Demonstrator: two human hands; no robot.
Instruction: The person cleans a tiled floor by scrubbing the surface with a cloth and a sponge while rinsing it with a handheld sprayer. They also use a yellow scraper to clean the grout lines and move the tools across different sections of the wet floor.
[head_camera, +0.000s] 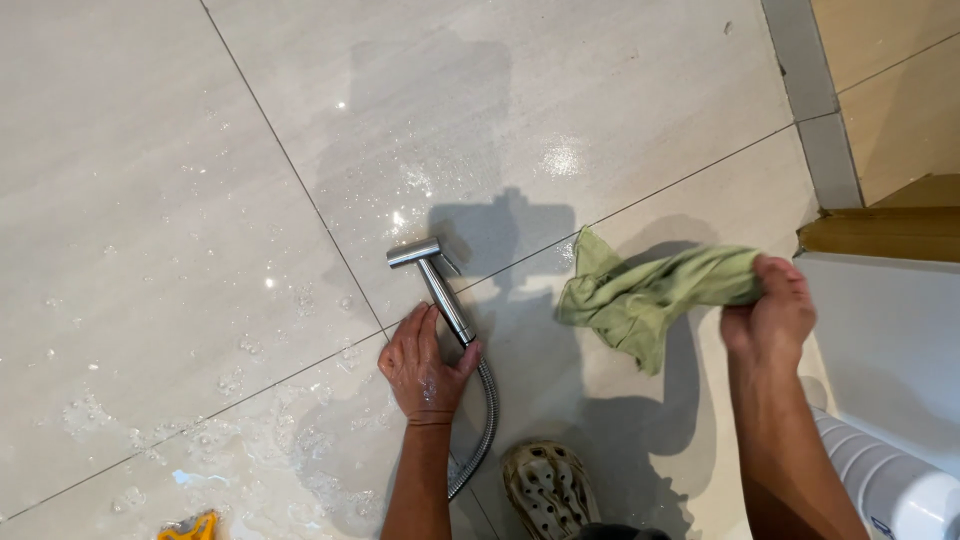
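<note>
My left hand (423, 365) grips the handle of a metal hand sprayer (432, 281), whose head points up and left over the wet pale floor tiles (200, 200). Its ribbed metal hose (486, 420) curves down past my wrist. My right hand (772, 310) holds a crumpled green cloth (640, 292) by one end, above the floor; the cloth hangs out to the left of the hand. Soapy water and droplets lie on the tiles left of and below the sprayer.
A foot in a beige perforated clog (548, 488) stands at the bottom middle. A white fixture (885, 350) fills the right edge, with a wooden door frame (890, 228) above it. A yellow object (188, 527) shows at the bottom left.
</note>
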